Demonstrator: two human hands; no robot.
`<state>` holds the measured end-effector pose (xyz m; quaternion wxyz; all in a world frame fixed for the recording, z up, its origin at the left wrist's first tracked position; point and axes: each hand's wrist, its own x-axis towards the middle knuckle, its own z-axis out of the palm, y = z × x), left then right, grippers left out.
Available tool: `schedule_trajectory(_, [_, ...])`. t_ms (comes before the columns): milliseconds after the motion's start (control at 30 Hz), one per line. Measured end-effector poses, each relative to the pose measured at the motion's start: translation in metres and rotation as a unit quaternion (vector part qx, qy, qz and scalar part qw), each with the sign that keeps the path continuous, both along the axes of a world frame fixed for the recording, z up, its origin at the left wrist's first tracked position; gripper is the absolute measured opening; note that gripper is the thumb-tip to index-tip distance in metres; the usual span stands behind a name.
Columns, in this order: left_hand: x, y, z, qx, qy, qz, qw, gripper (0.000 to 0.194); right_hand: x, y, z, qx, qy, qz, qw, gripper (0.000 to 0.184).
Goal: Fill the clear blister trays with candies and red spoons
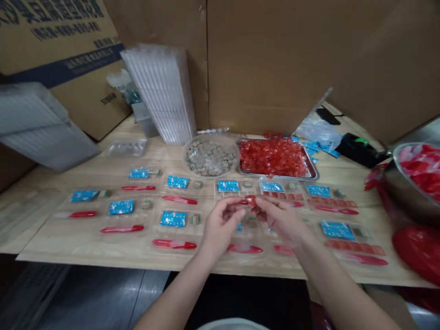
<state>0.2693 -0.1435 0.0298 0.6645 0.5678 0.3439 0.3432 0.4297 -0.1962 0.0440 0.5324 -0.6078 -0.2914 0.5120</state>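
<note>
Red translucent sweet (250,200) sits pinched between the fingertips of the left hand (222,224) and the right hand (280,220), both curled and close together above a clear plastic tray (220,196) on a wooden table (48,229); a fingertip grip suits so small a piece, leaving the blue packet (228,185) and red plastic spoon (244,248) nearby unobstructed

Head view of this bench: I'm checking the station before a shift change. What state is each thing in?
Left hand: raised, fingertips at the red piece.
Right hand: raised, pinching the red piece.
Steel tray: full of red pieces.
Round clear dish: full of mixed pieces.
Steel bowl: holding red pieces.
Clear tray stack: standing on end against cardboard.
</note>
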Motion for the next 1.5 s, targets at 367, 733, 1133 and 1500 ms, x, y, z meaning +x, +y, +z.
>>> schedule_trajectory(367, [-0.004,-0.006,0.001,-0.163,-0.062,0.028,0.984,0.016,-0.046,-0.024,-0.002,0.141,-0.370,-0.016,0.918,0.020])
schedule_trajectory(733, [-0.013,-0.018,-0.001,-0.115,0.011,0.001,0.993,0.013,-0.057,-0.042,-0.019,0.209,-0.538,-0.086,0.812,0.023])
schedule_trajectory(1133, [-0.027,-0.036,0.014,-0.059,0.082,-0.106,0.989,0.021,-0.035,-0.077,0.002,0.155,-0.434,0.076,0.884,0.025])
schedule_trajectory(1500, [-0.067,-0.060,-0.015,0.426,0.336,-0.128,0.830,0.026,0.000,-0.045,-0.004,0.145,-0.647,0.182,0.726,0.019])
